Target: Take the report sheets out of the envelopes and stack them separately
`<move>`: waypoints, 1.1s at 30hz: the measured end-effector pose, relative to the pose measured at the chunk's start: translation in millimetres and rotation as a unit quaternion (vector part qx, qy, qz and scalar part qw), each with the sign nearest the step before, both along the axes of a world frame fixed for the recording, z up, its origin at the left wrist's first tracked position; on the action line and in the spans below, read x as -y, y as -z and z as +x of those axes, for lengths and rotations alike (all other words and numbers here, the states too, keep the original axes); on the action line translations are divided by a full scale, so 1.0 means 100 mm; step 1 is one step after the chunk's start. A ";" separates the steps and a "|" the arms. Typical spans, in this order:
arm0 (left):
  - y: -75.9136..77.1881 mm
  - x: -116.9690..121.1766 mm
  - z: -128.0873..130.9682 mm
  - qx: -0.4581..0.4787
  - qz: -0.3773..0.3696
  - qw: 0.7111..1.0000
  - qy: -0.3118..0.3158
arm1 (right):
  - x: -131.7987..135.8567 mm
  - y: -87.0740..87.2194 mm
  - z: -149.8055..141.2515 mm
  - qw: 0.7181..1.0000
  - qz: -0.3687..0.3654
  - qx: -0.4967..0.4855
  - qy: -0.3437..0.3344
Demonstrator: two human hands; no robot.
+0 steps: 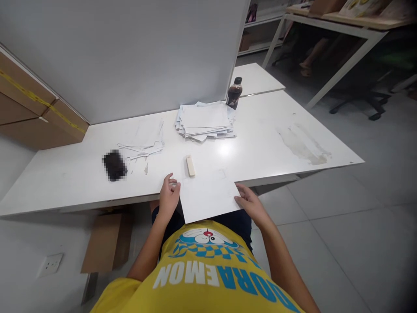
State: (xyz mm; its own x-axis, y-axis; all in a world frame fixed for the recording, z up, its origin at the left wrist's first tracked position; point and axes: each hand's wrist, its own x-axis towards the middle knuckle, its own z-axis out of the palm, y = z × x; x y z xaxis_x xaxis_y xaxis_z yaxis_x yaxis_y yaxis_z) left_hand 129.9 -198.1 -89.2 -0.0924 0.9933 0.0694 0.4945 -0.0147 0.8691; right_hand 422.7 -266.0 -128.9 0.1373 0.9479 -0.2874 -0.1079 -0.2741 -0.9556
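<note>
A white sheet of paper (210,198) lies in front of me, its far part on the table and its near part over my lap. My right hand (249,201) grips its right edge, thumb on top and fingers behind. At the left edge is my left hand (170,193), its fingers curled and its thumb tip against the paper; part of that grip is hidden. Just beyond the sheet's far edge stands a small cream oblong object (190,166), resembling a stapler.
On the white table (260,152) sit a thick paper stack (205,119), a thinner pile of sheets (143,139), a blurred dark object (114,165) and a dark drink bottle (234,93). A grey partition (130,52) rises behind. Cardboard boxes (39,126) stand left. A person's foot (305,68) shows far right.
</note>
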 end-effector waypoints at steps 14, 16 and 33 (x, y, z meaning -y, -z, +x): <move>-0.15 -0.19 0.22 -0.288 0.199 0.905 0.240 | 0.01 -0.12 0.23 0.996 -0.003 0.036 0.078; -0.10 -0.21 0.21 -0.293 0.197 0.906 0.234 | 0.01 -0.12 0.24 0.996 0.003 0.048 0.076; 0.07 -0.42 0.36 -0.283 0.288 0.895 0.189 | -0.14 -0.58 0.32 0.940 0.064 0.323 0.087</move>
State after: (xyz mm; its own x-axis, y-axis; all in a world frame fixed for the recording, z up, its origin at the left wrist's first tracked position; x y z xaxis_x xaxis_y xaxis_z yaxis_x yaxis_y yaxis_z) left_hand 166.0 -155.7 -96.6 0.4545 0.7309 0.5091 0.7185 -0.6387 0.2755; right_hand 455.2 -251.5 -70.5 0.3995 0.9164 0.0241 0.4744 -0.1842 -0.8608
